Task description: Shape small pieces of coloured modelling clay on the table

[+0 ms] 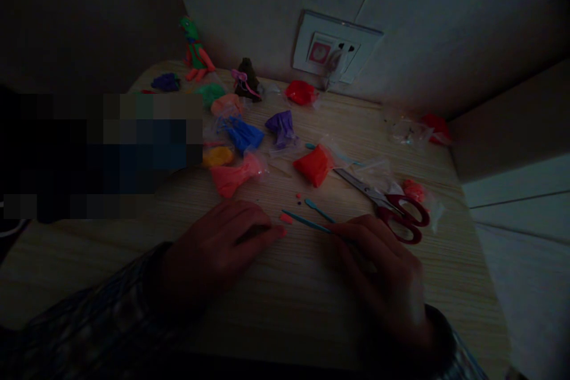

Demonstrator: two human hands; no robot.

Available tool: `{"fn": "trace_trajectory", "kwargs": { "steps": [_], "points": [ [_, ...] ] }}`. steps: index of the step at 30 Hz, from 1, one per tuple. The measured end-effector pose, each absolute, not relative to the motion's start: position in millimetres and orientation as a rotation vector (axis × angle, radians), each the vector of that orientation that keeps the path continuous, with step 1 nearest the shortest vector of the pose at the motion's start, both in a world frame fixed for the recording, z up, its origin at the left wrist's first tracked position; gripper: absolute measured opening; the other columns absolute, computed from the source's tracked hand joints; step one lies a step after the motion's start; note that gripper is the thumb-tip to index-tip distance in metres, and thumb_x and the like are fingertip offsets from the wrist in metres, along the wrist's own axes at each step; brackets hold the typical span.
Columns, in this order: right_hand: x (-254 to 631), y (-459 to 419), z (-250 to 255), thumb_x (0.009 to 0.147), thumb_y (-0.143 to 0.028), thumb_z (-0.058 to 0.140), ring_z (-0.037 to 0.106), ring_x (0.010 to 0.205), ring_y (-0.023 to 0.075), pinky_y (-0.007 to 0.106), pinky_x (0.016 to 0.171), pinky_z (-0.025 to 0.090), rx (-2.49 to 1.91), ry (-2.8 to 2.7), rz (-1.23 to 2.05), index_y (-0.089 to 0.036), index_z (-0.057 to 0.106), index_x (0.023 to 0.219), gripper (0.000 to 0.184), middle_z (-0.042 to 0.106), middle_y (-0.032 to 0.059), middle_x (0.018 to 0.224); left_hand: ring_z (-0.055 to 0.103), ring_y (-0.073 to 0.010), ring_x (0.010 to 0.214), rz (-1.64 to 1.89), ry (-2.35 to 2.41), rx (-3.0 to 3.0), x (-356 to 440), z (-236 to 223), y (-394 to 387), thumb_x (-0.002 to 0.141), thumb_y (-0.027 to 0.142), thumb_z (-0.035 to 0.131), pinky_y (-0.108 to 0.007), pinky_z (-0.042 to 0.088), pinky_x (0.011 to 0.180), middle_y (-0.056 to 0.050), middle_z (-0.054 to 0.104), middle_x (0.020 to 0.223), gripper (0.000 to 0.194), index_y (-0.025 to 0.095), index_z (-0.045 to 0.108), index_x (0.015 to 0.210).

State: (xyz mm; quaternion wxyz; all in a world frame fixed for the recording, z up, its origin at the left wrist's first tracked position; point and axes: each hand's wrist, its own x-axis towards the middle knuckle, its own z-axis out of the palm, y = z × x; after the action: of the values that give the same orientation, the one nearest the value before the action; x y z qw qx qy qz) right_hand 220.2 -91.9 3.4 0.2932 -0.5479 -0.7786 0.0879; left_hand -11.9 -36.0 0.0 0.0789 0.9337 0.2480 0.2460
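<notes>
My right hand [385, 264] pinches a thin blue modelling tool [307, 222], whose tip points left. Under that tip lies a small pink strip of clay [286, 218] on the table. Beside the strip rests my left hand [218, 240], thumb and forefinger apart, the thumb tip close to the clay. Just behind the held tool is a second blue tool [316, 208] with a rounded end. Near it are a tiny red ball [298, 196] and a tiny dark one [299, 203]. The scene is dim.
Red-handled scissors [383, 199] lie at right beside a red clay packet [314, 165]. Pink [236, 175], blue [244, 133] and purple [281, 127] packets spread behind my hands. A green figure [195, 50] and a brown figure [246, 78] stand at the back, near a wall socket [336, 50].
</notes>
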Motion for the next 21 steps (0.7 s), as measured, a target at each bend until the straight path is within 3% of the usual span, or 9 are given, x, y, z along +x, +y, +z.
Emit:
{"fn": "trace_trajectory", "kwargs": {
  "steps": [7, 10, 12, 16, 21],
  "points": [
    [222, -90, 1, 0.089, -0.012, 0.05, 0.058, 0.069, 0.0137, 0.026, 0.061, 0.046, -1.45, -2.071, 0.23, -0.019, 0.058, 0.091, 0.01, 0.062, 0.0015, 0.077, 0.058, -0.0208, 0.101, 0.938, 0.91, 2.79, -18, 2, -40, 0.092, 0.014, 0.043, -0.038, 0.05, 0.089, -0.006, 0.064, 0.099, 0.027, 0.019, 0.058, 0.114],
    [223, -89, 0, 0.089, -0.013, 0.051, 0.058, 0.07, 0.0141, 0.027, 0.062, 0.047, -1.435, -2.061, 0.215, -0.02, 0.058, 0.091, 0.01, 0.062, 0.0015, 0.078, 0.054, -0.0258, 0.111, 1.052, 1.146, 2.847, -18, 10, -38, 0.084, 0.011, 0.052, -0.052, 0.041, 0.102, -0.007, 0.061, 0.107, 0.035, 0.017, 0.054, 0.119],
    [224, -89, -1, 0.088, -0.013, 0.051, 0.059, 0.071, 0.0143, 0.026, 0.063, 0.047, -1.426, -2.047, 0.207, -0.02, 0.058, 0.091, 0.01, 0.063, 0.0016, 0.079, 0.049, -0.0307, 0.118, 1.108, 1.334, 2.848, -17, 14, -34, 0.083, 0.019, 0.054, -0.06, 0.033, 0.106, -0.01, 0.057, 0.117, 0.04, 0.019, 0.052, 0.123],
    [225, -88, -4, 0.088, -0.014, 0.053, 0.059, 0.072, 0.0143, 0.025, 0.063, 0.047, -1.436, -2.022, 0.205, -0.019, 0.059, 0.089, 0.008, 0.063, 0.0016, 0.078, 0.039, -0.0369, 0.125, 1.241, 1.645, 2.805, -18, 14, -25, 0.082, 0.036, 0.058, -0.058, 0.033, 0.105, -0.014, 0.045, 0.132, 0.056, 0.02, 0.045, 0.134],
    [225, -86, -6, 0.087, -0.015, 0.052, 0.059, 0.071, 0.0149, 0.026, 0.062, 0.047, -1.448, -1.988, 0.22, -0.019, 0.06, 0.086, 0.009, 0.063, 0.0018, 0.076, 0.037, -0.0362, 0.128, 1.12, 1.775, 2.677, -27, 6, -15, 0.086, 0.039, 0.053, -0.056, 0.03, 0.107, -0.013, 0.039, 0.139, 0.061, 0.024, 0.034, 0.142]
  ]
}}
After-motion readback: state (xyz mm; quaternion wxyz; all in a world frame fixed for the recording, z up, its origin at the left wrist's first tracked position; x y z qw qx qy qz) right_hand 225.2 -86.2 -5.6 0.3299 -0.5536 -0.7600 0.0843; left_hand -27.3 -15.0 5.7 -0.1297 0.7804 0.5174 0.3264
